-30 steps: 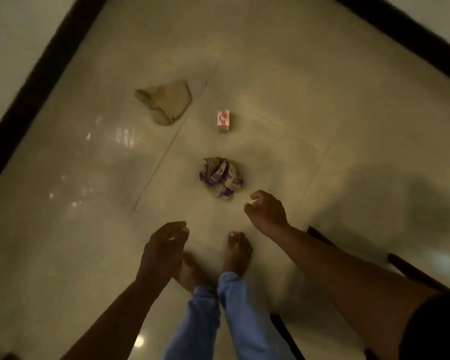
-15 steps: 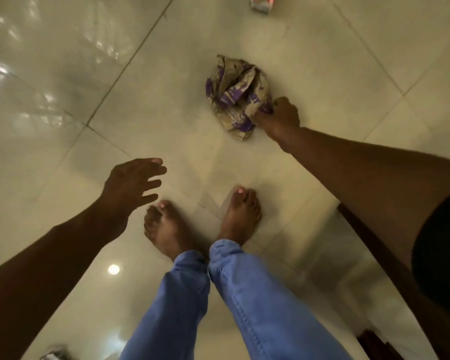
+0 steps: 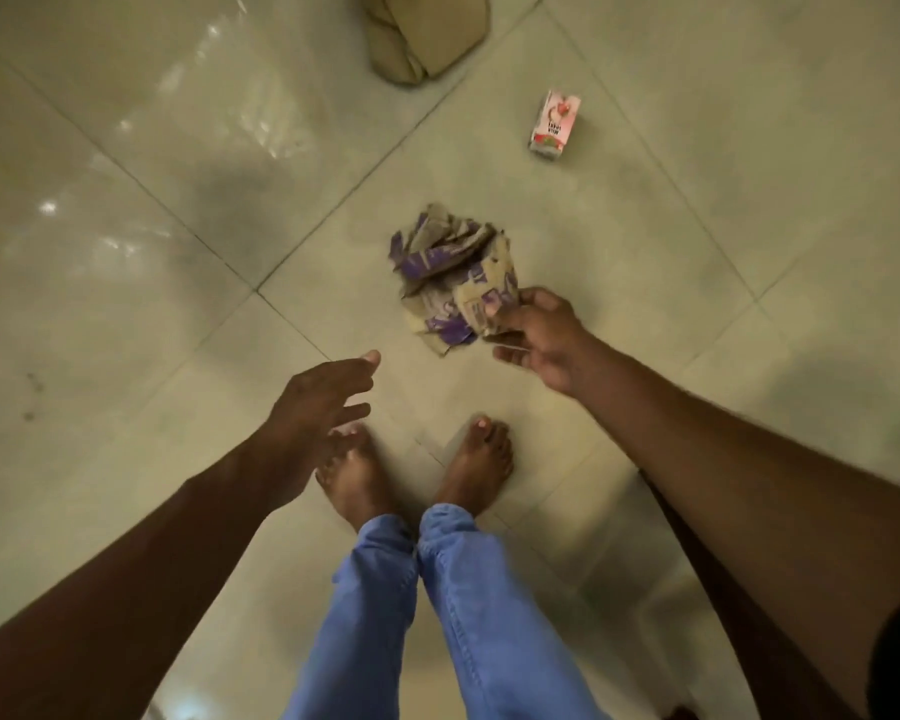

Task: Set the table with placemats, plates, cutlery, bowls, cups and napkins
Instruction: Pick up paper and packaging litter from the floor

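A crumpled brown-and-purple paper wrapper (image 3: 450, 272) hangs just above the shiny tiled floor (image 3: 178, 252) in front of my bare feet. My right hand (image 3: 539, 335) pinches its near right edge between thumb and fingers. My left hand (image 3: 318, 402) hovers lower left of the wrapper, fingers straight and spread, holding nothing. No placemats, plates, cutlery, bowls, cups or napkins are in view.
A small pink carton (image 3: 554, 124) lies on the floor beyond the wrapper. A crumpled tan paper bag (image 3: 427, 28) lies at the top edge. A dark chair frame (image 3: 697, 563) runs under my right forearm. My feet (image 3: 417, 470) stand close together.
My right hand reached the wrapper, took hold of its edge and has drawn it back toward me. The left hand has swung in closer. My head has risen, bringing carton and bag back into view.
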Action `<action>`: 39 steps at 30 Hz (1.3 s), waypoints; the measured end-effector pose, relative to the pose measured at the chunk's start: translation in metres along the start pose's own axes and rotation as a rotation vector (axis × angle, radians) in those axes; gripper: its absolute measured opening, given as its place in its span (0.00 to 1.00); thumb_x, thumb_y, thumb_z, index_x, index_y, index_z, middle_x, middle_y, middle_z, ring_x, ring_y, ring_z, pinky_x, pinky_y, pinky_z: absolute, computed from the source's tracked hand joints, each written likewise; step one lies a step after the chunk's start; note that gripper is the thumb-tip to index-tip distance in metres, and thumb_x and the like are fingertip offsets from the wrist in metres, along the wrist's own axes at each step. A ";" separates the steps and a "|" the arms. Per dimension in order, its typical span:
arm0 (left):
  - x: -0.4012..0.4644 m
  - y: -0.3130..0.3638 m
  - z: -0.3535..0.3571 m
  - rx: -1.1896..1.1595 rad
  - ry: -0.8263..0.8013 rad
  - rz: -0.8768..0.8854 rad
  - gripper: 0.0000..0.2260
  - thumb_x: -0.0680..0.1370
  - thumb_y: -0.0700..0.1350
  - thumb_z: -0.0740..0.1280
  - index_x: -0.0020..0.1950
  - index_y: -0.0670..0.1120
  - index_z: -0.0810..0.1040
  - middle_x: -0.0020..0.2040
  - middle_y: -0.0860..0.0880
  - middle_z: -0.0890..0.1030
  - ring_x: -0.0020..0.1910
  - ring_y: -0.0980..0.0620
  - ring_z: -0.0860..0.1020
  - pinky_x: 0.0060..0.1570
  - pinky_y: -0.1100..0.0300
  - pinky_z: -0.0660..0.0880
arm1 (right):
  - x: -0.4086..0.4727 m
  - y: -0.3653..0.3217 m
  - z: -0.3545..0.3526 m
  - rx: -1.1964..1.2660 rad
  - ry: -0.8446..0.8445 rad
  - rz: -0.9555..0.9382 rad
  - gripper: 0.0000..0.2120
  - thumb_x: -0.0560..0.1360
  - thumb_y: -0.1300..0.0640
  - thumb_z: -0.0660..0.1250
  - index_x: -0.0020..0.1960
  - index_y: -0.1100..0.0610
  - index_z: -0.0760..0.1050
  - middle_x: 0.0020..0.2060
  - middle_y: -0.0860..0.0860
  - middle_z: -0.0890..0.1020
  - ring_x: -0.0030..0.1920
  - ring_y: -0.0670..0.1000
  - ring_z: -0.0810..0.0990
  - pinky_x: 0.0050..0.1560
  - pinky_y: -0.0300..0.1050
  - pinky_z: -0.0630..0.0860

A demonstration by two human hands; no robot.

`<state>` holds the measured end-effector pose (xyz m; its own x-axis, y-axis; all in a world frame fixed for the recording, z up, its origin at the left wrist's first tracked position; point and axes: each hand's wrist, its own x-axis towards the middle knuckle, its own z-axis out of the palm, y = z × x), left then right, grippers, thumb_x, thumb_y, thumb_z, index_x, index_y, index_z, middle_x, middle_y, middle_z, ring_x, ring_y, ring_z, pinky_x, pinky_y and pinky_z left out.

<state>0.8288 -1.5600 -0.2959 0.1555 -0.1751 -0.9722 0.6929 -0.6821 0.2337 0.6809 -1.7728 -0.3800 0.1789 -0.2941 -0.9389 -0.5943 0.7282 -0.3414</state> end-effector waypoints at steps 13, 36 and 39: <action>-0.103 0.079 -0.044 -0.182 -0.201 0.224 0.15 0.77 0.42 0.74 0.64 0.47 0.83 0.58 0.37 0.85 0.55 0.36 0.85 0.49 0.47 0.83 | -0.208 -0.051 0.070 -0.219 -0.496 0.128 0.12 0.79 0.65 0.69 0.62 0.58 0.77 0.45 0.55 0.85 0.38 0.49 0.82 0.38 0.42 0.79; -0.006 0.166 0.025 -0.354 0.029 0.251 0.15 0.79 0.39 0.71 0.65 0.46 0.81 0.59 0.41 0.85 0.58 0.39 0.84 0.65 0.36 0.76 | 0.047 -0.253 -0.029 -0.961 0.203 -0.146 0.15 0.72 0.53 0.69 0.58 0.50 0.78 0.55 0.56 0.85 0.55 0.60 0.83 0.57 0.57 0.82; 0.016 0.176 0.039 -0.392 -0.007 0.226 0.12 0.78 0.39 0.71 0.59 0.50 0.85 0.57 0.43 0.86 0.56 0.41 0.85 0.59 0.42 0.80 | 0.074 -0.270 -0.037 -0.997 0.284 -0.205 0.21 0.73 0.48 0.71 0.64 0.51 0.75 0.59 0.54 0.83 0.58 0.60 0.82 0.59 0.57 0.81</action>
<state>0.9262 -1.7103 -0.2701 0.3296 -0.2948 -0.8969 0.8565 -0.3062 0.4154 0.8261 -2.0141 -0.3556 0.2357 -0.5818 -0.7784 -0.9717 -0.1520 -0.1806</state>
